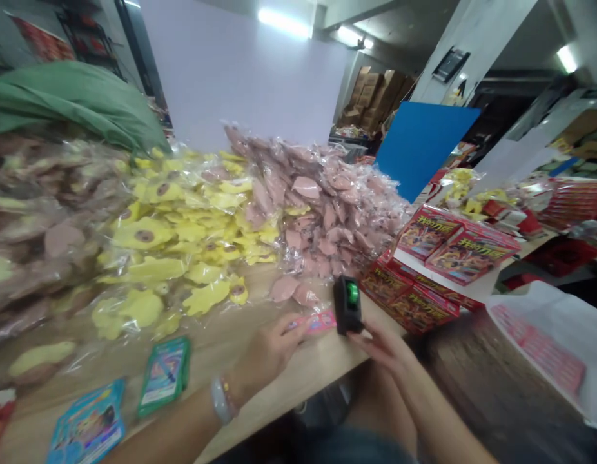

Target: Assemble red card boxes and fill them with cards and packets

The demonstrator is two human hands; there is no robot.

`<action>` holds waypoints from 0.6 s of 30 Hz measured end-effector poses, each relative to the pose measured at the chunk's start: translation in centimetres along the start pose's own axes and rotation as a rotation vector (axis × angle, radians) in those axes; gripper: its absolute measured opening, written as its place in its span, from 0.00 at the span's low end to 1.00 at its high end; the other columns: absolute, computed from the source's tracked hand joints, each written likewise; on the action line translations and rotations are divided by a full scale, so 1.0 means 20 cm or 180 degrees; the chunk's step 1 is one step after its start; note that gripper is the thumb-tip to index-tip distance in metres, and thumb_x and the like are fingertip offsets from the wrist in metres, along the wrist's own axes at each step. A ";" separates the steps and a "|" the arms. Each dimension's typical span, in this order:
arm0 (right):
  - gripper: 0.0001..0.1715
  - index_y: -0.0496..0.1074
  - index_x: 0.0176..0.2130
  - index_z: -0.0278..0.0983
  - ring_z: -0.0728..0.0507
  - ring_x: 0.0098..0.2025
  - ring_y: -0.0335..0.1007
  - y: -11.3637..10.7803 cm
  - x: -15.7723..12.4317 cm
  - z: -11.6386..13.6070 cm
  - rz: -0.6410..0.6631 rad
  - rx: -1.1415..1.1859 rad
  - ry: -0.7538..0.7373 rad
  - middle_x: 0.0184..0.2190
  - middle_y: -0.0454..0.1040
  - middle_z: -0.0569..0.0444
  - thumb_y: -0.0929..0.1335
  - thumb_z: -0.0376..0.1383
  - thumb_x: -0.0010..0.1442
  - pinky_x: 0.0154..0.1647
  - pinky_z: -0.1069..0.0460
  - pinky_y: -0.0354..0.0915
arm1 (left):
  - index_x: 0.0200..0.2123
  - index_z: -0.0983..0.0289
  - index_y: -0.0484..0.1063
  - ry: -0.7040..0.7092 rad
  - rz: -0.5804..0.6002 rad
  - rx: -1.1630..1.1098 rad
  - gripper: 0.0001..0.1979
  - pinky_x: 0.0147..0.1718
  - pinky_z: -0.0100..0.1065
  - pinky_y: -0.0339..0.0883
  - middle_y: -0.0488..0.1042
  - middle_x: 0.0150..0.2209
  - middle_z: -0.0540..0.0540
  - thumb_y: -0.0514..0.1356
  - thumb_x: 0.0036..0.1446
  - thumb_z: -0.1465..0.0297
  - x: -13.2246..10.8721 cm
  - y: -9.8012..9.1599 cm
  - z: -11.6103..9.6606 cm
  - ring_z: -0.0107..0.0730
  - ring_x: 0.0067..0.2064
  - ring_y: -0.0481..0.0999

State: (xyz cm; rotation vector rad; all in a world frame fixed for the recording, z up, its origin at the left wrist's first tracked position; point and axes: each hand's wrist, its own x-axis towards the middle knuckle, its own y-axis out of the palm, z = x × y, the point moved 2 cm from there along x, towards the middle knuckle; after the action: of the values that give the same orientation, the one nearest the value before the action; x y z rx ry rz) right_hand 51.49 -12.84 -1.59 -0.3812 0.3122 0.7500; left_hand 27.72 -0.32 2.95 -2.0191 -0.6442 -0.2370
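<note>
My left hand (267,353) rests on the wooden table (298,380), its fingers pinching one end of a small pink packet (318,321). My right hand (383,345) is closed around the base of a small black device with a green button (347,304), held upright right next to the packet. A bracelet sits on my left wrist. Piles of bagged pink pieces (322,212) and yellow pieces (182,232) lie just beyond both hands.
Green card packs (164,374) and blue ones (88,428) lie at the near left. Red printed boxes (438,258) are stacked to the right, with a white bag of pink packets (545,348) lower right. A blue board (419,148) stands behind.
</note>
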 end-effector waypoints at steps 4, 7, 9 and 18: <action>0.11 0.65 0.22 0.41 0.38 0.35 0.70 -0.01 -0.15 -0.09 -0.0173 -0.0005 -0.0424 0.25 0.71 0.51 0.64 0.44 0.47 0.33 0.46 0.68 | 0.51 0.58 0.65 -0.0286 -0.0181 -0.0184 0.16 0.41 0.32 0.68 0.69 0.45 0.55 0.50 0.60 0.71 0.02 0.00 0.00 0.32 0.44 0.71; 0.13 0.63 0.19 0.41 0.39 0.27 0.66 0.08 -0.26 -0.05 -0.0046 0.0012 -0.0610 0.19 0.67 0.52 0.64 0.47 0.45 0.27 0.46 0.66 | 0.54 0.59 0.61 -0.0679 -0.0098 -0.0196 0.18 0.42 0.35 0.68 0.70 0.44 0.56 0.51 0.59 0.70 0.05 0.01 -0.02 0.34 0.43 0.72; 0.17 0.63 0.20 0.42 0.41 0.24 0.64 0.21 -0.34 0.02 0.0162 0.0095 -0.0747 0.18 0.65 0.54 0.63 0.50 0.47 0.25 0.47 0.65 | 0.56 0.59 0.57 -0.0757 -0.0058 -0.0222 0.21 0.45 0.38 0.67 0.69 0.47 0.57 0.52 0.59 0.71 0.06 0.02 -0.04 0.36 0.46 0.70; 0.26 0.58 0.19 0.44 0.41 0.14 0.62 0.45 -0.37 -0.01 -0.0179 -0.0895 -0.1419 0.12 0.62 0.55 0.55 0.57 0.54 0.14 0.48 0.59 | 0.60 0.64 0.44 -0.1050 -0.0004 -0.0414 0.34 0.46 0.41 0.66 0.66 0.52 0.63 0.55 0.52 0.76 -0.05 0.06 -0.05 0.41 0.49 0.69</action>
State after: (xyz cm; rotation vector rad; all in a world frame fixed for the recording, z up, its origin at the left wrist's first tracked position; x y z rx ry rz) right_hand 40.00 -11.29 -0.78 -0.4727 -0.2251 0.8032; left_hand 27.56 -2.03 2.20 -2.2046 -0.8528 0.0584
